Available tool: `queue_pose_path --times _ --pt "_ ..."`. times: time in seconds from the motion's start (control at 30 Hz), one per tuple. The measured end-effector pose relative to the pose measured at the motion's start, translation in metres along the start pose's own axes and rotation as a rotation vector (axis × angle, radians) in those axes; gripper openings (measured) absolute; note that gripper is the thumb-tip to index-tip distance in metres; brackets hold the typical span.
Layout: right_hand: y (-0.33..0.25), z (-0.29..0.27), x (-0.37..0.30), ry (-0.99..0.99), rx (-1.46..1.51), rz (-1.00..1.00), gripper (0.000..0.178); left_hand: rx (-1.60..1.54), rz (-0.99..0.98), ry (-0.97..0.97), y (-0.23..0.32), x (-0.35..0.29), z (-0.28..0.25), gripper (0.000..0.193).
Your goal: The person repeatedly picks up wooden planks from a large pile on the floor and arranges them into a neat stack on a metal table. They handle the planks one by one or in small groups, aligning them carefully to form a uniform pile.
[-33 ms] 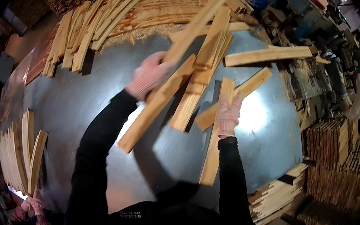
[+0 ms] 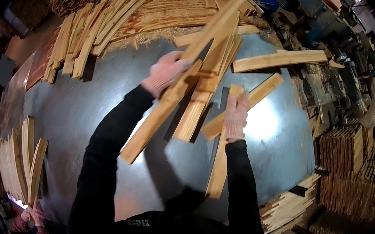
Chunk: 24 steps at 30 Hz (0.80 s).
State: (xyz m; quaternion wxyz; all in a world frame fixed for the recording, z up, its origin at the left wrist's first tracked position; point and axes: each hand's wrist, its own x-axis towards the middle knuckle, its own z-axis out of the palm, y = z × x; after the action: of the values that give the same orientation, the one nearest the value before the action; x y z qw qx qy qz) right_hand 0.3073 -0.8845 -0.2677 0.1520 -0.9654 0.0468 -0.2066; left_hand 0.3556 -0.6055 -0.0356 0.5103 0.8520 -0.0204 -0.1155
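Two gloved hands of ours reach over the grey metal table (image 2: 82, 105). Our left hand (image 2: 168, 74) is closed round a long plank (image 2: 217, 23) above the table's middle, its long axis slanting from near left to far right; it overlaps a second plank (image 2: 157, 120) set on nearly the same slant. Our right hand (image 2: 236, 119) lies over a narrow plank (image 2: 217, 176) right of the table's middle, fingers bent; we cannot tell whether it grips. That narrow plank points almost straight away from us, crossing a shorter diagonal plank (image 2: 267, 88).
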Motion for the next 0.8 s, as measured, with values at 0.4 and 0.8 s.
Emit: queue_pose_path --times 0.4,0.8 --pt "-0.092 0.005 0.072 -0.560 2.033 0.991 0.064 -0.227 0.001 -0.180 -0.027 0.048 0.084 0.096" --pt "-0.194 -0.127 -0.195 -0.841 1.781 0.451 0.073 -0.460 -0.285 0.214 -0.089 -0.295 0.055 0.113"
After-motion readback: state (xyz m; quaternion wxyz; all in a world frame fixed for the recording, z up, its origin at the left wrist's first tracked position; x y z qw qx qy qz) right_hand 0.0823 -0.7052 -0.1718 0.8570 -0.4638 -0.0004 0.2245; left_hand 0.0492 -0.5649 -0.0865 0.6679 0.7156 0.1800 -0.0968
